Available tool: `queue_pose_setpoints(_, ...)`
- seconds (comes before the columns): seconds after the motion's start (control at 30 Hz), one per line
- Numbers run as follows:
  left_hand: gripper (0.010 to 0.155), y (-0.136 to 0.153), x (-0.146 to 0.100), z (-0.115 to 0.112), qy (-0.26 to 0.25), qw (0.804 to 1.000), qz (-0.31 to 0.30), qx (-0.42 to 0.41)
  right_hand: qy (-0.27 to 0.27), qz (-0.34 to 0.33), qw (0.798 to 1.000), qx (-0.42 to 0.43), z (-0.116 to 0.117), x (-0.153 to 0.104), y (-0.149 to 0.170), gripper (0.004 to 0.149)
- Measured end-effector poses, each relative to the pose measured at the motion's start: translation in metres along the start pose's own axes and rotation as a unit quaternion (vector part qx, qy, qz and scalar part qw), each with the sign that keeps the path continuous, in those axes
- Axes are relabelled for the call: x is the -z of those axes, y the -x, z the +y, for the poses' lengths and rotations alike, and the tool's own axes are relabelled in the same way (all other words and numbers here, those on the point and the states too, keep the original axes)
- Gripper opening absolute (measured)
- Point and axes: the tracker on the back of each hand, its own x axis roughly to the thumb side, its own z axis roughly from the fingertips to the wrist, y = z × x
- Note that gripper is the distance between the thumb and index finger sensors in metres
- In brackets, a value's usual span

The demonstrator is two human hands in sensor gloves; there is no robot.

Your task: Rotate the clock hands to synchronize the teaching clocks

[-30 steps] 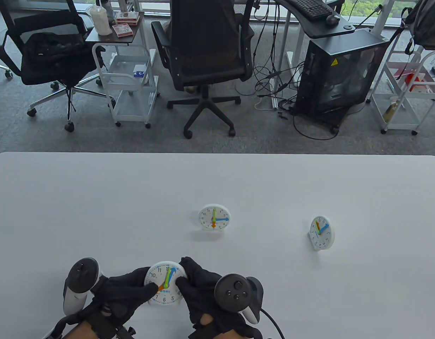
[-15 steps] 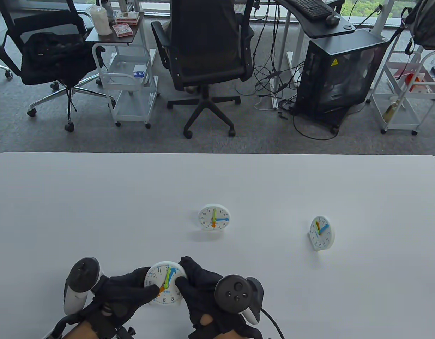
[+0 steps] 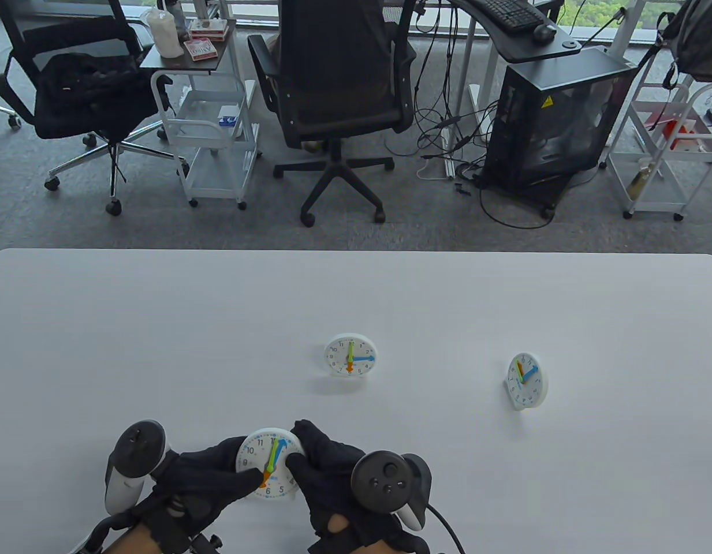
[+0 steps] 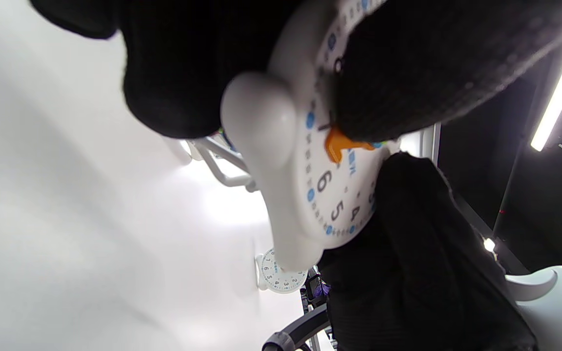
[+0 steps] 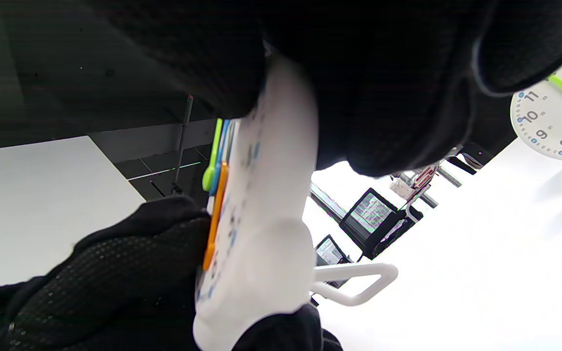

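A white teaching clock (image 3: 270,463) with green, blue and orange hands is held between both gloved hands near the table's front edge. My right hand (image 3: 324,461) grips its right rim. My left hand (image 3: 217,470) holds the left side, and a left finger presses the orange hand (image 4: 339,144), which now points between 6 and 7. The same clock shows edge-on in the right wrist view (image 5: 261,204). Two more clocks stand on the table: a middle one (image 3: 350,355) and a right one (image 3: 527,381).
The white table (image 3: 159,323) stretches wide behind the clocks. Beyond its far edge are office chairs (image 3: 338,86), a white cart (image 3: 211,133) and a black computer case (image 3: 555,115) on the floor.
My left finger has pushed the orange hand downward, from near the 8 toward the 6–7 mark. The right hand and the clock body have stayed in place.
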Motion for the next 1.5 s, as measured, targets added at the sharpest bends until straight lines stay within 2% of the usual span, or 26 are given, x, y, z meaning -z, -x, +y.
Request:
queue_pose_setpoints(0.63,0.063,0.001,0.001,-0.001,-0.004,1.0,-0.003,0.025,-0.001,-0.001,1.0,-0.004,0.0,0.0,0.0,0.06)
queue_pose_setpoints(0.83,0.058,0.001,0.001,-0.001,-0.013,1.0,-0.014,0.022,-0.006,0.009,1.0,-0.007,0.0,0.0,0.003,0.059)
queue_pose_setpoints(1.2,0.052,-0.002,-0.001,-0.002,-0.023,0.998,-0.032,0.044,-0.009,0.053,0.996,0.066,0.0,0.0,0.017,0.069)
queue_pose_setpoints(1.5,0.051,-0.003,-0.001,-0.002,-0.026,0.996,-0.046,0.075,-0.008,0.074,0.993,0.09,0.002,-0.001,0.023,0.067)
